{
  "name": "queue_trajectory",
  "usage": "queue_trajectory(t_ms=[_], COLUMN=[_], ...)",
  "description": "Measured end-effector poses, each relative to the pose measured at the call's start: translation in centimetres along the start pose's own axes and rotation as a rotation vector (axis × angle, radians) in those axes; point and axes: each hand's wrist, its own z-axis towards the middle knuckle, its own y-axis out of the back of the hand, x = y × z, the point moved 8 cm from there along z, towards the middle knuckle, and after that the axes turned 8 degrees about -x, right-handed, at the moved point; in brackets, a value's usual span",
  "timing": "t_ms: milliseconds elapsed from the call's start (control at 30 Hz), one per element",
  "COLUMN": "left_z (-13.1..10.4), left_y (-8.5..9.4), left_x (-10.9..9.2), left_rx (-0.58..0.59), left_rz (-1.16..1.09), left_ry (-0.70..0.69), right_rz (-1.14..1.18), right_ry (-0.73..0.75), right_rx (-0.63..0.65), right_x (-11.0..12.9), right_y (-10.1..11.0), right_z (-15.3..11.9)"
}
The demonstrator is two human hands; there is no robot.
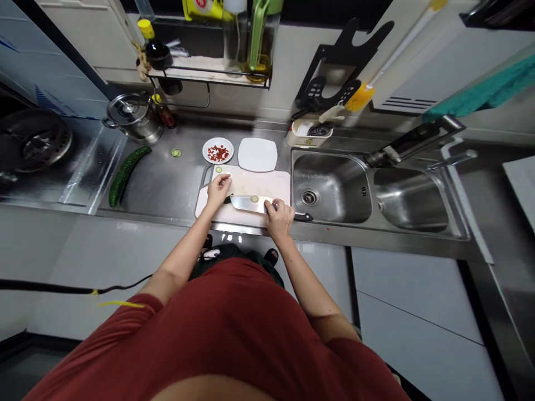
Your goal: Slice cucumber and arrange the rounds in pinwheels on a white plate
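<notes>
A white cutting board [234, 214] lies on the steel counter. My right hand [280, 218] is closed round a broad knife [246, 204] where blade meets handle, over the board's right part. The blade points left, and a pale green slice [254, 199] sits on it. At the blade's left end is a dark green cucumber piece [228, 199], partly hidden beside my left hand [219, 188]. The left fingers are curled together over the board's left part; what they hold, if anything, is too small to make out. Another slice [218, 169] lies at the board's upper left.
Behind the board stand a plate of chopped red pieces [218, 150] and a square white plate [257, 154]. A whole cucumber [125, 175], two slices [176, 152] and a steel pot [134, 117] are at left. A double sink [334, 186] borders the right side.
</notes>
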Motion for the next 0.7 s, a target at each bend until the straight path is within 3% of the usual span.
queue_trajectory(t_ms=[133,200,400,700], left_z=[-1.6,-2.5,-3.4,-3.9], left_y=[-3.0,-3.7,-4.8,-6.6], left_x=[-3.6,-4.7,-3.8,-1.9], left_rx=[0.37,0.456,0.565,0.629], left_rz=[0.073,0.134,0.224,-0.082], left_ry=[-0.128,-0.183,-0.112,0.197], right_rz=[0.017,0.02,0.02,-0.007], right_ry=[0.002,0.012,0.04,0.053], right_rx=[0.021,0.019,-0.005,-0.003], right_x=[0.3,0.5,0.6,0.6], right_y=[0.3,0.3,0.4,0.1], right_z=[0.0,-0.1,-0.6,-1.0])
